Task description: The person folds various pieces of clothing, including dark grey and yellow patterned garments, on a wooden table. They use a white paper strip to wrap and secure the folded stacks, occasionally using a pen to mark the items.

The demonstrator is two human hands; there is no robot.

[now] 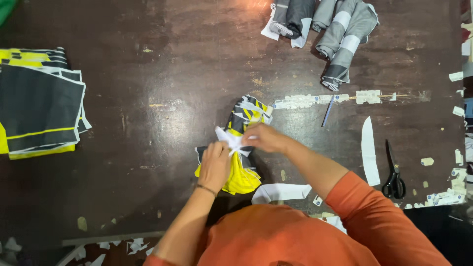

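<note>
I see my left hand [214,165] and right hand [261,138] pinching a white strip [230,142] around the yellow-black bundle [241,148]; scissors [393,172] lie well right of it.

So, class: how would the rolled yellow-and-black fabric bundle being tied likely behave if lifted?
The rolled yellow-and-black fabric bundle probably flexes softly, since its yellow end fans loose. It looks light. The white strip around its middle should keep it from unrolling.

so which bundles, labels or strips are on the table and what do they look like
Rolled fabric bundle: table centre, yellow, black and grey, white strip around its middle, held by the left hand and right hand.
Flat fabric stack: left edge, black with yellow.
Tied grey bundles: top right, grey, white bands.
Loose white strip: right, beside black scissors.
Taped label scraps: centre right, whitish row.
</note>
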